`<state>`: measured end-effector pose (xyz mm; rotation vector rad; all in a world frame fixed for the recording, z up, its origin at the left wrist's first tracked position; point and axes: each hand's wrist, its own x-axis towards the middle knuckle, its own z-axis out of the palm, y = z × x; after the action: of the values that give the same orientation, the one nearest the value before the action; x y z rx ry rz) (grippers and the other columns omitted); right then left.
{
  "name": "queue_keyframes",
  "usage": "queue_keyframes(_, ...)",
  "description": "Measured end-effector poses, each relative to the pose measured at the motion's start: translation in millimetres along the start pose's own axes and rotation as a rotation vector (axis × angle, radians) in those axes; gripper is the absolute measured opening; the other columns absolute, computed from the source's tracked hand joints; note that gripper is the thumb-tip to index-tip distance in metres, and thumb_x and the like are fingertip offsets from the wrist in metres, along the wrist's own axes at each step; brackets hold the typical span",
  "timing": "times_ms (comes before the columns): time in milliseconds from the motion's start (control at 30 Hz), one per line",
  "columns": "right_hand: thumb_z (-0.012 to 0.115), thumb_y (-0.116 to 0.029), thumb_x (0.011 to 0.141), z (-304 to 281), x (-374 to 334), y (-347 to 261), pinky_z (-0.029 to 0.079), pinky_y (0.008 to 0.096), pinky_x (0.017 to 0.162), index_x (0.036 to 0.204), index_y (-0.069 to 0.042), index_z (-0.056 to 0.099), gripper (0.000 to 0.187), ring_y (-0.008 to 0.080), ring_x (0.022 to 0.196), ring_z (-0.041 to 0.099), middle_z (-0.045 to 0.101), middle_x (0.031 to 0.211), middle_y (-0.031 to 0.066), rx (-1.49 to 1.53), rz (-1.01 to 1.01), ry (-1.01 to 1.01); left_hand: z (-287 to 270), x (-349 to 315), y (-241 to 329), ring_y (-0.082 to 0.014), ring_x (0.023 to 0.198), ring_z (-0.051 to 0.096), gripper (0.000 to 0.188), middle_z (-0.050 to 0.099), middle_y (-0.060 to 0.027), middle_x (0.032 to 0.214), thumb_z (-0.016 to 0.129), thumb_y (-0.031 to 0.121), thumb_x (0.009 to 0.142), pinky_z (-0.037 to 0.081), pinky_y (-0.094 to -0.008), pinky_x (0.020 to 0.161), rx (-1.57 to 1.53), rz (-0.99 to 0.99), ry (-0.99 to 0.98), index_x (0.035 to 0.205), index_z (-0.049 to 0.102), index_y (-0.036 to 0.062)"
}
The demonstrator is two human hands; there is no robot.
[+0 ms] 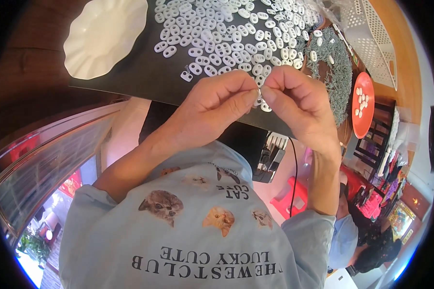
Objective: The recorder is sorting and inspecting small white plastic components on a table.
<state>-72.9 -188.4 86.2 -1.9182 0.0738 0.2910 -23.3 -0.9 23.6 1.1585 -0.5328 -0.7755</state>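
My left hand [214,106] and my right hand [301,106] meet above the front edge of the dark table [115,79]. Both pinch thumb against forefinger, tip to tip, on a small white piece [260,92]. Most of that piece is hidden by the fingers. Just beyond my hands spread many white oval plastic pieces with two holes [212,45], which look like cord locks. One loose oval piece [265,107] lies right below my fingertips. A heap of small grey bits [332,72], too fine to make out singly, lies to the right of my right hand.
A cream scalloped dish [106,36] stands at the far left of the table. On the right are a red plate [363,118] holding several small white pieces and a white perforated basket [371,38]. Another person [347,236] is at the lower right, near a red stool [291,197].
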Motion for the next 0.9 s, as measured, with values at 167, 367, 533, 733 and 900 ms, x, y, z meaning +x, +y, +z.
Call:
queue_keyframes(167, 0.057, -0.003, 0.091, 9, -5, 3, 0.029, 0.0194, 0.057, 0.084, -0.002, 0.054, 0.008, 0.0024, 0.066, 0.036, 0.044, 0.072, -0.0071, 0.03, -0.051, 0.031, 4, -1, 0, -0.0034, 0.07, 0.04, 0.017, 0.047, 0.0044, 0.075, 0.051, 0.015, 0.099, 0.034, -0.0202, 0.06, 0.049, -0.002, 0.022, 0.091, 0.056, 0.0008)
queue_keyframes(367, 0.057, -0.007, 0.093, 16, -6, 15, 0.029, 0.0195, 0.055, 0.084, -0.002, 0.054, 0.011, 0.0025, 0.065, 0.036, 0.045, 0.073, -0.0066, -0.048, -0.159, 0.108, 3, 2, 0, -0.0017, 0.063, 0.038, 0.018, 0.045, 0.0064, 0.068, 0.053, 0.014, 0.098, 0.032, -0.0214, 0.052, 0.102, -0.01, 0.053, 0.085, 0.056, 0.0013)
queue_keyframes(533, 0.058, -0.009, 0.094, 10, 0, 9, 0.032, 0.0197, 0.057, 0.09, -0.001, 0.057, 0.009, 0.0017, 0.066, 0.038, 0.048, 0.073, -0.0068, 0.141, 0.01, 0.074, -4, 4, -6, -0.0005, 0.061, 0.037, 0.018, 0.046, 0.0067, 0.068, 0.054, 0.015, 0.097, 0.03, -0.0215, 0.05, 0.046, -0.063, 0.084, 0.085, 0.057, 0.0021)
queue_keyframes(733, 0.059, -0.01, 0.093, -30, 47, 29, 0.042, 0.0255, 0.062, 0.097, -0.001, 0.059, 0.01, 0.0111, 0.068, 0.053, 0.057, 0.076, 0.0017, -0.414, -0.225, 0.286, -4, 5, -5, -0.0013, 0.06, 0.038, 0.016, 0.044, 0.0054, 0.068, 0.054, 0.012, 0.097, 0.032, -0.0204, 0.052, 0.11, -0.021, 0.108, 0.085, 0.057, 0.0018)
queue_keyframes(900, 0.058, -0.003, 0.086, -30, 89, 39, 0.051, 0.039, 0.069, 0.099, -0.004, 0.061, 0.013, 0.0311, 0.083, 0.062, 0.06, 0.091, 0.0113, -0.919, -0.414, 0.248, -11, 6, -18, -0.0042, 0.063, 0.04, 0.016, 0.046, 0.0025, 0.073, 0.054, 0.01, 0.097, 0.034, -0.0221, 0.055, 0.257, 0.174, 0.138, 0.085, 0.055, -0.0008)
